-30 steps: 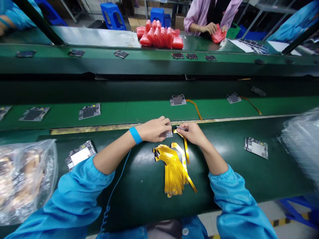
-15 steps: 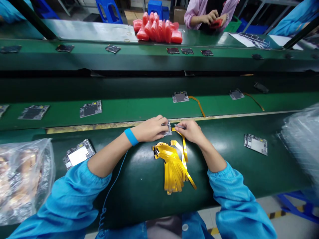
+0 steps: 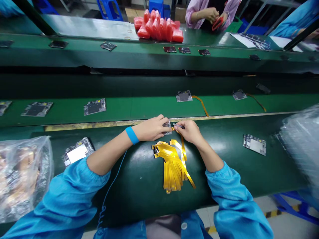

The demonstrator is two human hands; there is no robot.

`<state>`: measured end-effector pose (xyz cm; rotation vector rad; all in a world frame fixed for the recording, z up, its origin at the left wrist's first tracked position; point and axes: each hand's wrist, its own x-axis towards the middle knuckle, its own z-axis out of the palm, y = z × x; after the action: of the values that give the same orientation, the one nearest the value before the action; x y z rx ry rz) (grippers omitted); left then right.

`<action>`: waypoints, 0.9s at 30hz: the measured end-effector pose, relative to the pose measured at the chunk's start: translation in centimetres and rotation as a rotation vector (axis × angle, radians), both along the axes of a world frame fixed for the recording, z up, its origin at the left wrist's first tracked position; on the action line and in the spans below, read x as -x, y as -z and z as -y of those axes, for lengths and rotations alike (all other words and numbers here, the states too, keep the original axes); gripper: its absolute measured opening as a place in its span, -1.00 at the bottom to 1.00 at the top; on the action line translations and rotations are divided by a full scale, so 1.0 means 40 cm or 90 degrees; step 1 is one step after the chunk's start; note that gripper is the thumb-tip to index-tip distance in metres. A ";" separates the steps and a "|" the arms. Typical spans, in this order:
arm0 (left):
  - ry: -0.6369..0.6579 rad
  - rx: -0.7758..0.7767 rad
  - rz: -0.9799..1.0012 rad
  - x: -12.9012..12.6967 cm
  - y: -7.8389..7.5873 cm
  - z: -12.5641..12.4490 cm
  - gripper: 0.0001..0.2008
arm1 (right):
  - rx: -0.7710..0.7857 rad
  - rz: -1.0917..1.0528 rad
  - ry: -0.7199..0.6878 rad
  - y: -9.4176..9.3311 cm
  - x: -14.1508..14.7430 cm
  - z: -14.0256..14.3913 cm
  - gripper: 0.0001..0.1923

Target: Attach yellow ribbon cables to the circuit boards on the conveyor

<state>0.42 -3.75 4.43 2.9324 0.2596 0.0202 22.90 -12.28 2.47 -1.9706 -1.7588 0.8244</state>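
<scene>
My left hand [image 3: 154, 128], with a blue wrist strap [image 3: 132, 135] on its wrist, is closed over a small circuit board [image 3: 168, 124] at the table's far edge and covers much of it. My right hand [image 3: 188, 130] pinches a thin grey tool like tweezers [image 3: 179, 126], its tip by the board's right side. From there an orange flex cable [image 3: 183, 147] trails down beneath the right hand. Just below both hands lies a fanned pile of yellow-orange flex cables [image 3: 173, 169].
Boards such as this one [image 3: 95, 107] lie on the green conveyor [image 3: 139, 108]; two trail cables. Other boards [image 3: 254, 144] rest on my table's sides. Plastic bags [image 3: 22, 179] flank me. Across the line, a person's hands [image 3: 214, 18] work near red bundles [image 3: 159, 28].
Boards on the near conveyor have shifted slightly right, those on the far belt slightly left. My left finger has edged toward the board's right side; my right hand has hardly moved.
</scene>
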 end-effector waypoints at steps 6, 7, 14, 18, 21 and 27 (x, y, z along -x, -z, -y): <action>0.003 -0.018 -0.011 -0.001 0.003 0.002 -0.64 | -0.002 -0.011 -0.003 0.008 -0.001 -0.002 -0.79; 0.003 -0.016 -0.007 -0.001 0.004 0.002 -0.65 | -0.004 -0.011 -0.002 0.008 0.000 -0.002 -0.79; -0.006 -0.028 -0.017 -0.009 0.001 0.006 -0.61 | -0.012 -0.007 -0.007 0.008 0.009 0.000 -0.77; -0.011 -0.047 -0.037 -0.020 -0.008 0.015 -0.64 | -0.012 0.000 -0.019 0.007 0.007 -0.001 -0.76; -0.015 -0.063 -0.046 -0.025 -0.011 0.022 -0.66 | -0.001 0.036 -0.015 -0.002 0.004 0.002 -0.79; -0.026 -0.065 -0.016 -0.026 -0.006 0.030 -0.68 | -0.068 0.091 -0.066 -0.026 -0.004 0.003 -0.70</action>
<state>1.44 -4.95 4.68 3.0303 0.3327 0.0016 23.06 -12.40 3.51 -1.9242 -1.9579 0.6212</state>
